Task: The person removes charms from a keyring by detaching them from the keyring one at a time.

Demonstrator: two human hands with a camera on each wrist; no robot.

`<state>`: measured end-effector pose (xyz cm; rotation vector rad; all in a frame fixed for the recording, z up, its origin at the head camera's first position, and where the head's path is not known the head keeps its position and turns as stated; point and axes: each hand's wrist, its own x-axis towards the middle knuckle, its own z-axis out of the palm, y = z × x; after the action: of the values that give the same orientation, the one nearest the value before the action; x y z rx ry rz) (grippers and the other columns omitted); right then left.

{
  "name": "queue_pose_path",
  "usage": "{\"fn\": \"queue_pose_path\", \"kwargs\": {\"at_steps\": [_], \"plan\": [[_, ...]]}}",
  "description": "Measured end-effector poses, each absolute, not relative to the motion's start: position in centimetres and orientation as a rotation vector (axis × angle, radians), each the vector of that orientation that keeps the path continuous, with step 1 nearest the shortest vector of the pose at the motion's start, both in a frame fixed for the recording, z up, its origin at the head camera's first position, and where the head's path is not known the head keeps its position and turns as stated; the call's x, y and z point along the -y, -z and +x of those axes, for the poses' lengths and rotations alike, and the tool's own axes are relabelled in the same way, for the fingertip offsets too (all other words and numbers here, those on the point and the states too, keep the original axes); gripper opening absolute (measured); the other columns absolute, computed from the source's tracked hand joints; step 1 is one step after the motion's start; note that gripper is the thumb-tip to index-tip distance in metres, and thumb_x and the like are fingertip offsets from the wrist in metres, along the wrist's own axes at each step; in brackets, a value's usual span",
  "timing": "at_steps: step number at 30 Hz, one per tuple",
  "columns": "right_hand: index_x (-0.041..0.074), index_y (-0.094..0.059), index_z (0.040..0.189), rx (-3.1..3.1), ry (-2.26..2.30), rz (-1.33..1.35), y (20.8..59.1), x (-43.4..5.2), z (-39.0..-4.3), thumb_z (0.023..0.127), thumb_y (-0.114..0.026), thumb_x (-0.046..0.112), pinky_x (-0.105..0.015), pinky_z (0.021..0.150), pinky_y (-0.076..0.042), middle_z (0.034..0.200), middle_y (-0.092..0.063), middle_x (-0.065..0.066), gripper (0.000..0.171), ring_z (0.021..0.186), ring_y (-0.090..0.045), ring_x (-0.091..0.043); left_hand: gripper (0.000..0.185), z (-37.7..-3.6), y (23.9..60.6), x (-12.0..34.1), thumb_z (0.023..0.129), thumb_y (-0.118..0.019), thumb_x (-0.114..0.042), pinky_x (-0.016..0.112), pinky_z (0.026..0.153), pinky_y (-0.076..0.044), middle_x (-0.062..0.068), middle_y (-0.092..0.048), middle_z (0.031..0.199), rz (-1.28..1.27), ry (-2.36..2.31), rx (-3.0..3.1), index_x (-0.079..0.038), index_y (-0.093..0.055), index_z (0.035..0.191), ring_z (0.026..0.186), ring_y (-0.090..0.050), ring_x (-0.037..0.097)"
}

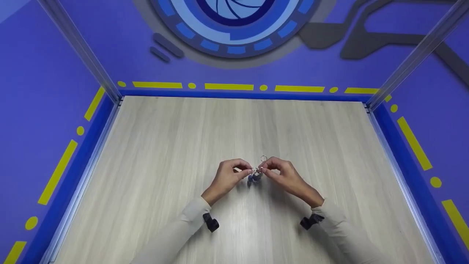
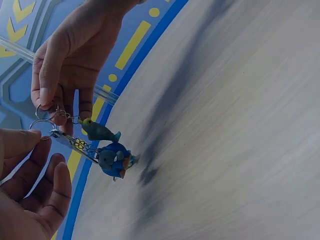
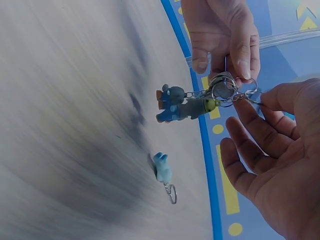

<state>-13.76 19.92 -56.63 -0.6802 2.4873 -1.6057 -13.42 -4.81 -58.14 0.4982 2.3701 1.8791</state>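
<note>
Head view: both hands meet above the middle of the wooden table (image 1: 154,146). Left hand (image 1: 228,178) and right hand (image 1: 284,176) each pinch a key ring; 2 charms (image 1: 254,177) hang between them.

Left wrist view: right hand (image 2: 70,55) pinches a ring at the green-headed charm (image 2: 99,132); left hand (image 2: 27,187) pinches the other ring above the blue charm (image 2: 115,160). Both are clear of the table.

Right wrist view: a third, light-blue charm (image 3: 161,169) lies on the table below the held pair. Risk: thin rings slip from fingertip pinches, or the chains tangle.
</note>
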Motion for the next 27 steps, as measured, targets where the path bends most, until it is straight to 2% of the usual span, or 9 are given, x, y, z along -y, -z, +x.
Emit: {"fn": "queue_pose_path", "kwargs": {"at_steps": [6,11,15,20,27], "plan": [[0.006,-0.077,0.104,-2.505,1.544,-0.732,55.9,-20.1,-13.6,0.106,-0.074,0.010,-0.032,0.091,-0.059,0.107,-0.080,-0.004,0.005,0.104,-0.074,-0.019,0.007,-13.2,57.8,4.7,0.099,-0.082,-0.006,0.030,0.081,-0.058,-0.011,-0.078,0.098,0.547,-1.814,-2.401,-0.005,-0.082,0.105,0.093,-0.072,0.011],[0.008,-0.078,0.106,-2.517,1.476,-0.743,55.2,-20.1,-13.6,0.106,-0.075,0.011,-0.031,0.091,-0.059,0.107,-0.079,0.000,0.005,0.103,-0.073,-0.017,0.004,-13.2,57.5,4.7,0.100,-0.081,-0.007,0.031,0.081,-0.058,-0.013,-0.077,0.096,0.562,-1.788,-2.414,-0.010,-0.083,0.102,0.093,-0.071,0.009],[0.009,-0.078,0.105,-2.516,1.465,-0.749,55.1,-20.0,-13.7,0.106,-0.074,0.010,-0.035,0.092,-0.059,0.106,-0.080,0.000,0.004,0.102,-0.074,-0.017,0.003,-13.2,57.4,4.6,0.100,-0.080,-0.007,0.034,0.083,-0.059,-0.007,-0.079,0.098,0.562,-1.783,-2.406,-0.009,-0.082,0.101,0.094,-0.071,0.010],[0.009,-0.078,0.104,-2.507,1.484,-0.757,55.3,-20.0,-13.8,0.106,-0.074,0.008,-0.035,0.092,-0.059,0.105,-0.080,-0.002,0.004,0.103,-0.074,-0.022,0.006,-13.2,57.2,4.4,0.099,-0.081,-0.005,0.031,0.082,-0.058,0.000,-0.080,0.099,0.552,-1.797,-2.407,-0.011,-0.081,0.097,0.093,-0.071,0.011],[0.007,-0.077,0.103,-2.495,1.493,-0.781,55.5,-20.0,-13.7,0.106,-0.074,0.008,-0.035,0.093,-0.059,0.104,-0.080,-0.005,0.005,0.102,-0.075,-0.022,0.009,-13.2,57.4,4.4,0.097,-0.084,-0.005,0.029,0.080,-0.058,-0.002,-0.080,0.096,0.553,-1.821,-2.427,-0.013,-0.083,0.093,0.090,-0.070,0.009]]}}
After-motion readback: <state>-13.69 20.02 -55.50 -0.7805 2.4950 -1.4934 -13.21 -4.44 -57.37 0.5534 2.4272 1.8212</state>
